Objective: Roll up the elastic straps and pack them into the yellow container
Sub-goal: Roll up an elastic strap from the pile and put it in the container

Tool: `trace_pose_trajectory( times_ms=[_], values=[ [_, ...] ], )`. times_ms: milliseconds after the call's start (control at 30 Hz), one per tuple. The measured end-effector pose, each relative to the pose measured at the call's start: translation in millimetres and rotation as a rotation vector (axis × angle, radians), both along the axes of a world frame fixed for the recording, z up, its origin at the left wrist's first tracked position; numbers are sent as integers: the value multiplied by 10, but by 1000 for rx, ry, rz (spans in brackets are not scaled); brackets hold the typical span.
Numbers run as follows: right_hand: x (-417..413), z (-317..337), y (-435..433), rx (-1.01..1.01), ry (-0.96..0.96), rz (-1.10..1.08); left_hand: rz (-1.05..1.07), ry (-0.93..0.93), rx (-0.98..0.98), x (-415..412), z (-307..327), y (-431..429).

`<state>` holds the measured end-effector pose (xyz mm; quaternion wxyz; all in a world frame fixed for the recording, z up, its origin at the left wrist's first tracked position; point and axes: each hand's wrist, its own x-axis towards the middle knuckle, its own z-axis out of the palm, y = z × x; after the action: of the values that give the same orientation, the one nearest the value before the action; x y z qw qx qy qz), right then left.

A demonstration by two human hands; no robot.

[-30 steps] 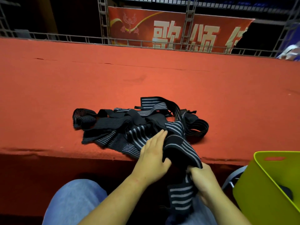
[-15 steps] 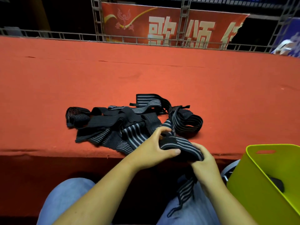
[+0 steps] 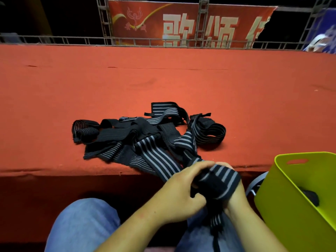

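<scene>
The held elastic strap, black with grey stripes, sits off the red-carpeted platform, just in front of its near edge and above the person's jeans. The left hand grips it from the left. Its fingers curl over the top of the bundled band, and the thumb is tucked in beneath. The right hand is mostly covered by the strap, which lies wrapped across its back. Only its fingertips show above the band, bent round the upper edge, so it too holds the strap. From the two hands one length of the strap runs up and left onto the platform. A narrower tail hangs down between the knees to the bottom of the view.

The rest of the elastic straps lie in a loose tangled pile near the platform's near edge, a little left of centre. One band in the pile forms an open loop on the right side, and a small curled end lies at the far left.

The yellow container stands off the platform beside the right forearm, near the platform's near edge. A dark rolled strap lies inside it. Beyond the far edge, a metal truss rail carries a red banner with pale characters.
</scene>
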<state>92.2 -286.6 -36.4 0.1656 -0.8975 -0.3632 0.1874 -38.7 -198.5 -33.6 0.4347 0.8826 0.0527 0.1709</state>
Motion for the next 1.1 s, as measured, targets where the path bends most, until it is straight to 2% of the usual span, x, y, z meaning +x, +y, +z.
trace_pose_trajectory(
  times_ms=[33,100,133,167,200,233,300,433,533,633,767,933,1100],
  values=[
    [134,-161,8,213,-23,-132,2,9,15,29,-29,13],
    [114,-343,-45,689,281,-325,57,24,50,87,-135,92],
    [97,-388,-69,899,515,-488,102,32,53,116,-176,151],
    [186,-557,-98,963,741,-651,137,62,31,152,-221,231],
    [215,-603,-128,944,943,-724,160,102,5,197,-265,315],
    [247,-650,-117,932,1044,-754,161,132,-11,246,-314,388],
    [227,-711,-100,888,1039,-774,149,150,-31,337,-349,449],
    [118,-575,-137,905,965,-628,243,127,15,578,-385,511],
    [19,-465,-126,965,1067,-532,211,105,138,665,-362,471],
    [33,-397,-95,1025,1186,-575,130,134,218,595,-361,430],
    [88,-354,-156,996,1335,-587,112,179,313,460,-369,539],
    [139,-397,-223,1045,1369,-572,184,72,350,375,-404,735],
    [176,-532,-207,1177,1346,-631,103,45,378,240,-466,848]
  ],
)
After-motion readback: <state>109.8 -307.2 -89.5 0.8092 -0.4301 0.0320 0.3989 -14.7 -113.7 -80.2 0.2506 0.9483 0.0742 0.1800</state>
